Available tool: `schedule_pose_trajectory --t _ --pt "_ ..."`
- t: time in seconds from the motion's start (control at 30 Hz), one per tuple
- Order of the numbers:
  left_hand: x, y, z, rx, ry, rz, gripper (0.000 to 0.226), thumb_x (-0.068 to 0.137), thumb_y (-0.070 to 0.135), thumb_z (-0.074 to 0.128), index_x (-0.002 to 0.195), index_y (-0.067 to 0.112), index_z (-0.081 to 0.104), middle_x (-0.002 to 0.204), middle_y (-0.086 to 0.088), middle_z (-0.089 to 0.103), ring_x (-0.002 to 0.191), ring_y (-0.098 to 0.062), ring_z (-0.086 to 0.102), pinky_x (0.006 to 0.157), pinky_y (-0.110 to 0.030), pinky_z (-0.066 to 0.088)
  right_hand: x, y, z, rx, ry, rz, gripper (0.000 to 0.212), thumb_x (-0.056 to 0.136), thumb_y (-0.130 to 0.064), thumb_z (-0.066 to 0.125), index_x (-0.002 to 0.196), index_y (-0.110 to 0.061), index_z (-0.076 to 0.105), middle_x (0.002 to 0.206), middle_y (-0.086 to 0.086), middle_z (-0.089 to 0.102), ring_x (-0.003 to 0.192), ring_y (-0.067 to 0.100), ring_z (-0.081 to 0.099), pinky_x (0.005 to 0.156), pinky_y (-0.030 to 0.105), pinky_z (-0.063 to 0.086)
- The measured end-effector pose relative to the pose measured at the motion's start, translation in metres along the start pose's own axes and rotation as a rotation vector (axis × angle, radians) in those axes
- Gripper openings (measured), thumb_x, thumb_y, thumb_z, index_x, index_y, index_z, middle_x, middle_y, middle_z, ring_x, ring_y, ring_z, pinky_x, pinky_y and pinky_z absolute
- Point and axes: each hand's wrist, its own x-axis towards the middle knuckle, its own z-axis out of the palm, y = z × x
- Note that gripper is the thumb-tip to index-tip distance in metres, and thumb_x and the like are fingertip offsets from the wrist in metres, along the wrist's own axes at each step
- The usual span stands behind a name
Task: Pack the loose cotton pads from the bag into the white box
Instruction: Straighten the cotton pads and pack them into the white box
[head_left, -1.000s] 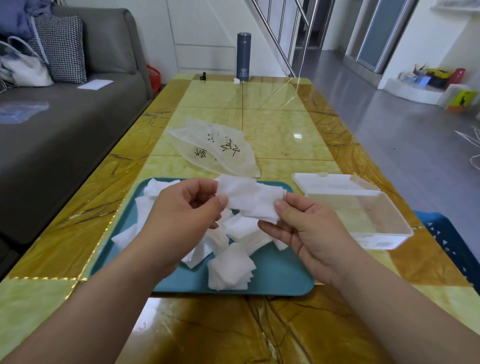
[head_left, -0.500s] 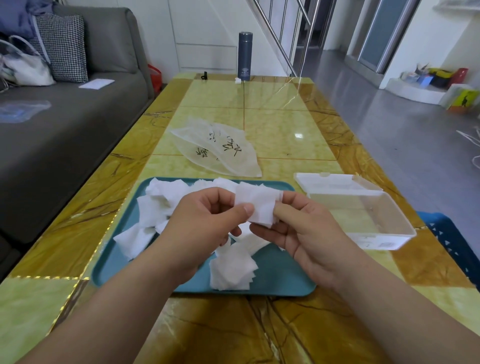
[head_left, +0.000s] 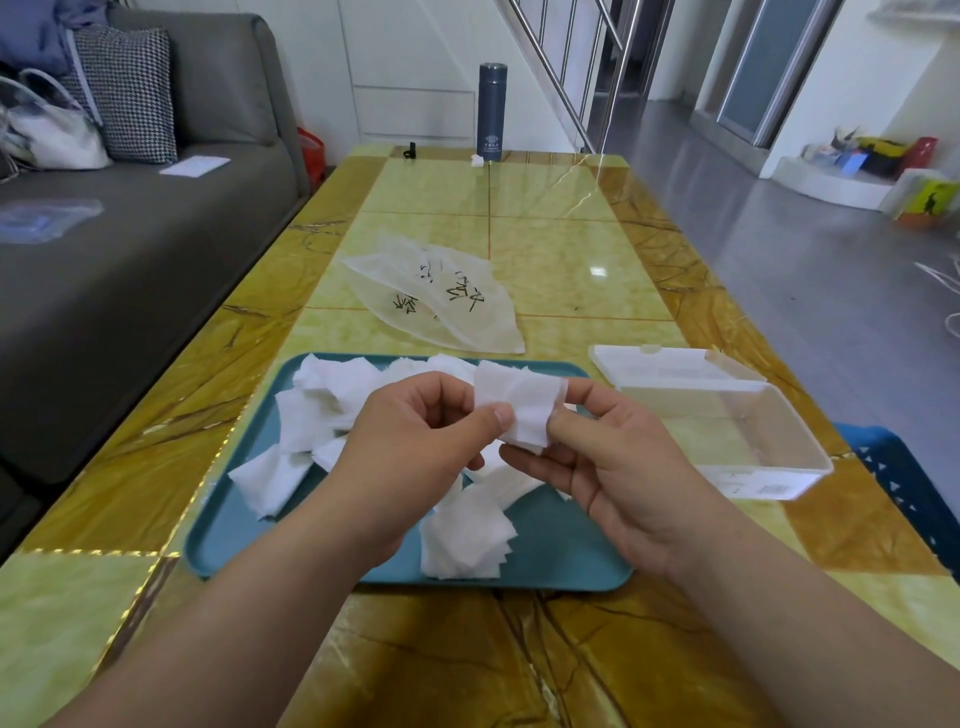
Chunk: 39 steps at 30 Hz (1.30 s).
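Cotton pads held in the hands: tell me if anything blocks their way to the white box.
Nothing visible does. The left hand and right hand pinch the cotton pads above the tray; the white box stands open to their right, lid flipped back behind it.

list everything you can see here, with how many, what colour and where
held cotton pads: small stack, white, pinched between both hands above the tray
loose cotton pads: many, white, scattered on the tray
tray: one, teal, near end of the table
white box: one, translucent white, right of the tray, lid open behind it
bag: one, clear with black print, flat beyond the tray
flask: one, dark grey-blue, upright at the far end
table: one, yellow-green and brown
sofa: one, grey, to the left
left hand: pinches the stack's left side
right hand: pinches its right side
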Motion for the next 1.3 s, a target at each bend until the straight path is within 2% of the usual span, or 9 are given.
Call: schedule_pose_trajectory --t 0.2,0.33,0.4,0.5,0.6,0.67,0.83,1.0,1.3 --pt "0.000 0.001 0.000 0.031 0.017 0.004 0.024 0.086 0.025 0.081 0.089 0.005 0.068 0.068 -0.007 0.065 0.055 -0.012 0.059 0.057 -0.031 0.044 0.000 -0.001 -0.003 0.019 -0.044 -0.007 0.015 0.097 0.001 0.061 0.112 -0.002 0.065 0.108 0.021 0.077 0.097 0.028 0.076 0.093 0.045 0.062" --pt "-0.001 -0.001 0.002 0.135 0.083 0.063 0.033 0.076 0.032 0.089 0.090 0.015 0.063 0.074 0.004 0.064 0.061 -0.009 0.055 0.056 -0.023 0.047 0.000 0.003 -0.003 -0.074 -0.039 -0.063 0.046 0.077 -0.005 0.086 0.117 -0.004 0.064 0.108 0.021 0.078 0.101 0.033 0.075 0.099 0.053 0.058" --pt "0.000 -0.001 0.000 0.163 0.080 0.073 0.035 0.075 0.029 0.090 0.099 0.026 0.064 0.089 0.010 0.068 0.066 -0.003 0.059 0.057 -0.017 0.050 0.002 0.006 -0.004 -0.160 0.022 -0.102 0.037 0.080 0.000 0.081 0.112 -0.007 0.066 0.104 0.021 0.078 0.100 0.038 0.076 0.098 0.055 0.058" --pt "0.001 0.000 -0.007 0.134 -0.034 0.048 0.033 0.083 0.023 0.084 0.110 0.035 0.070 0.105 0.014 0.072 0.087 -0.002 0.069 0.069 -0.024 0.056 0.003 0.006 -0.008 -0.220 0.022 -0.128 0.026 0.090 0.010 0.069 0.107 -0.009 0.067 0.106 0.024 0.077 0.100 0.039 0.076 0.095 0.054 0.060" --pt "0.000 0.004 -0.008 -0.039 -0.118 0.006 0.014 0.096 0.027 0.071 0.107 0.022 0.078 0.100 -0.002 0.077 0.086 -0.011 0.070 0.072 -0.032 0.052 0.003 0.006 -0.011 -0.245 -0.008 -0.152 0.024 0.091 0.013 0.067 0.105 -0.007 0.068 0.110 0.027 0.074 0.107 0.044 0.072 0.093 0.055 0.060" --pt "0.001 0.005 -0.006 -0.113 -0.119 -0.022 0.021 0.101 0.028 0.063 0.104 0.015 0.079 0.101 -0.012 0.077 0.087 -0.017 0.069 0.071 -0.037 0.051 0.004 0.008 -0.012 -0.261 -0.011 -0.170 0.023 0.091 0.012 0.067 0.106 -0.006 0.069 0.112 0.027 0.074 0.110 0.046 0.070 0.096 0.059 0.058" --pt "0.002 0.002 -0.005 -0.112 -0.139 -0.026 0.015 0.097 0.011 0.066 0.097 0.011 0.081 0.095 -0.015 0.077 0.080 -0.019 0.066 0.067 -0.037 0.048 0.007 0.010 -0.013 -0.281 0.007 -0.211 0.026 0.082 -0.001 0.077 0.103 -0.016 0.075 0.111 0.020 0.075 0.110 0.042 0.071 0.098 0.061 0.057" --pt "0.004 0.000 -0.006 -0.196 -0.107 -0.064 0.015 0.094 0.009 0.068 0.087 0.011 0.082 0.089 -0.016 0.074 0.079 -0.024 0.063 0.061 -0.035 0.046 0.005 0.007 -0.011 -0.359 0.038 -0.268 0.045 0.087 0.010 0.074 0.119 -0.021 0.068 0.101 -0.001 0.077 0.101 0.030 0.075 0.090 0.043 0.063" --pt "0.004 0.001 -0.005 -0.209 -0.106 -0.074 0.020 0.095 0.010 0.066 0.083 0.013 0.081 0.084 -0.014 0.069 0.076 -0.023 0.060 0.060 -0.035 0.045 0.007 0.008 -0.010 -0.414 0.117 -0.310 0.036 0.079 0.004 0.084 0.104 -0.017 0.069 0.102 0.000 0.076 0.098 0.036 0.072 0.089 0.049 0.062"
